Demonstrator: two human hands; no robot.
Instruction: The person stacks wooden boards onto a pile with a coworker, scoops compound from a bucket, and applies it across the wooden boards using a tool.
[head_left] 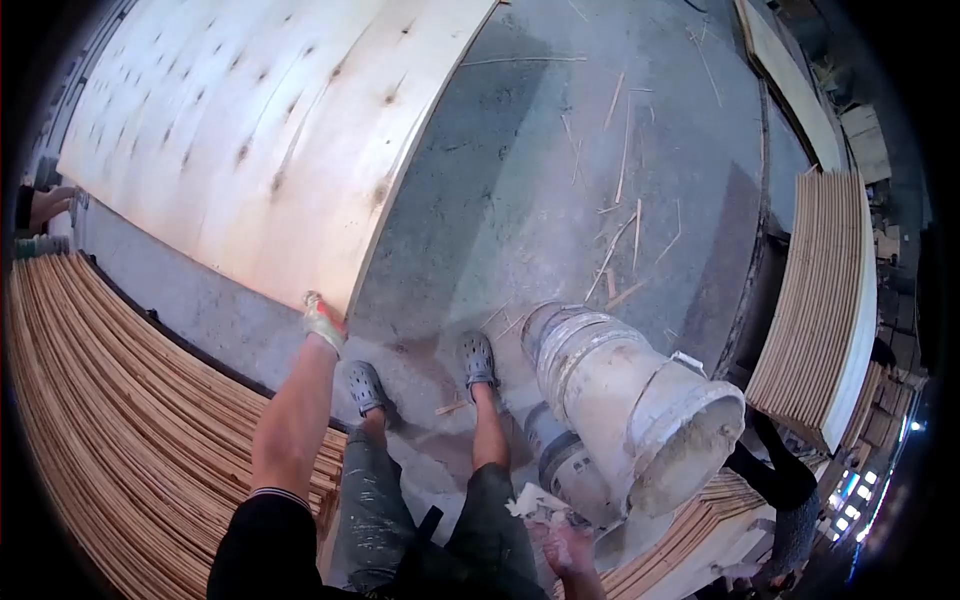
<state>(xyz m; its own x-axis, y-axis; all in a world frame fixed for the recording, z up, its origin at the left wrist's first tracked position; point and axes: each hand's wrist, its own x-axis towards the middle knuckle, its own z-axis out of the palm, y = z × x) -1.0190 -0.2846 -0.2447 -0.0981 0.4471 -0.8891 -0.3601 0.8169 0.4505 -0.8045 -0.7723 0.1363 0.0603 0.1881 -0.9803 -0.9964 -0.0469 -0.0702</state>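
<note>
My left hand [325, 322], in a pale glove with some red on it, is closed on the near corner of a large plywood sheet [270, 130]. The sheet is pale, with several dark knots, and stretches away to the upper left. Low in the view, my right hand [566, 548] is bare, smeared with white and closed around a flat, white-crusted piece [540, 503]; its exact kind is hard to make out. Just beyond that hand stands a white-caked bucket [600, 375], its open mouth tilted towards me, with another bucket [572, 462] beside it.
Stacked wooden sheets [130, 400] fill the lower left, and another stack [815, 300] stands at the right. Wood slivers [625, 150] litter the grey floor [520, 180]. Another person's hand [50, 205] is by the sheet's left corner; a second person [785, 490] is at lower right.
</note>
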